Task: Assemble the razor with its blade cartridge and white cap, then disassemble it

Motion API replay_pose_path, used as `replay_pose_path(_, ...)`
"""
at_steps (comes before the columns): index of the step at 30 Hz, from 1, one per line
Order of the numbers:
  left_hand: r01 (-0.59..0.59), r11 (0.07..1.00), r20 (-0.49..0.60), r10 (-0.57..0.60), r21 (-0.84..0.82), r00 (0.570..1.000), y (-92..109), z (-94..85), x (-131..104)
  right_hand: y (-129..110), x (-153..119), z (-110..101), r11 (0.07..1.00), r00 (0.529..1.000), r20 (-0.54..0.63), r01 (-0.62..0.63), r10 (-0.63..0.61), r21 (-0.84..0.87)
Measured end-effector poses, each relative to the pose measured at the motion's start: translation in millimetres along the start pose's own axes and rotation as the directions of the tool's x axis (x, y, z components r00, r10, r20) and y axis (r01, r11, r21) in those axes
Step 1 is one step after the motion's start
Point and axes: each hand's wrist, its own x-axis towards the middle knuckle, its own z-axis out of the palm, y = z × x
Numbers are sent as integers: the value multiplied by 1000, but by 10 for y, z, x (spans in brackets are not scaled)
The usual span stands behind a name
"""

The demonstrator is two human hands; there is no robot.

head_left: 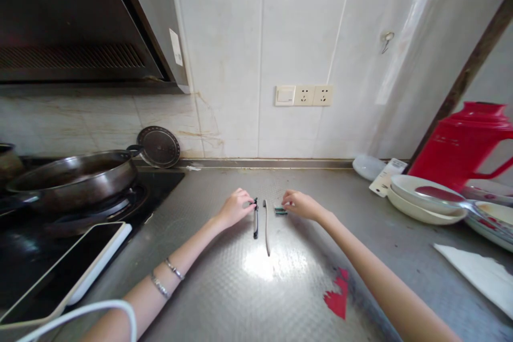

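Observation:
My left hand (236,209) reaches over the metal counter, its fingers closed at the top end of a slim black stick-like item (256,222) with a paler middle. A thin whitish stick with a bend, like a toothbrush (267,230), lies between my hands, touched by neither. Beside it are small dark green, rod-like pieces (281,212), too small to name surely. My right hand (301,204) is at their right end with its fingers curled together; whether it grips one is hidden.
At left, a phone (60,272) with a white cable (92,305) lies by the stove, under a steel pan (80,173). Torn red scraps (340,296) lie in front. Stacked bowls (425,211), a red thermos jug (452,144) and white paper (476,275) are at right.

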Motion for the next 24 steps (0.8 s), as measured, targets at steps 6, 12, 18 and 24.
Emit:
replay_pose_path(6, 0, 1000, 5, 0, -2, 1000, -8, 60, -18, -21, 42, 42, 1000, 1000, 10, 24, -24, 0)
replay_pose_path(12, -2, 1000, 8, 2, -11, 1000, 0, 66, -30, 1, 61, 73, 999, 999, 11, 33, -33, 8)
replay_pose_path(18, -2, 1000, 10, 2, -13, 1000, 5, 62, -17, -20, 64, 72, 999, 999, 1, 38, -38, 19)
replay_pose_path(24, -7, 1000, 8, 7, -13, 1000, -3, 78, -20, -37, 74, 69, 998, 998, -9, 55, -55, 36)
